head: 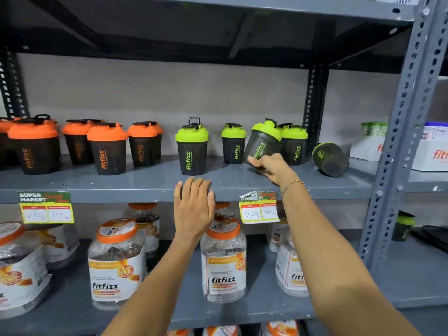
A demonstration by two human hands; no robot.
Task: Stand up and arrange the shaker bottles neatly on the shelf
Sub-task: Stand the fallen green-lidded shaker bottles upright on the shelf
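Head view of a grey metal shelf (155, 184) stocked with shaker bottles. The right hand (271, 167) grips the lower body of a tilted green-lidded shaker (260, 143), fingers wrapped around its base; the bottle leans to the right, its lid resting against or just in front of an upright green shaker (292, 144) behind it. The left hand (194, 207) lies flat and open, palm down, on the front lip of the shelf, holding nothing, just in front of an upright green shaker with raised carry loop (192, 147). Between that bottle and the held one stands another upright green shaker (233, 144), set further back. At the right end of the shelf, a green shaker on its side (330, 159) lies with its base toward the camera, apart from the others and near the perforated upright post (400, 132). To the left, orange-lidded shakers (108, 147) stand upright in loose, uneven rows. Two price tags (46, 207) hang from the shelf edge; the right tag (258, 207) sits between the two forearms. On the lower shelf stand clear jars with orange lids (224, 258), one partly hidden behind the left wrist. White boxes (431, 146) occupy the adjoining bay beyond the post
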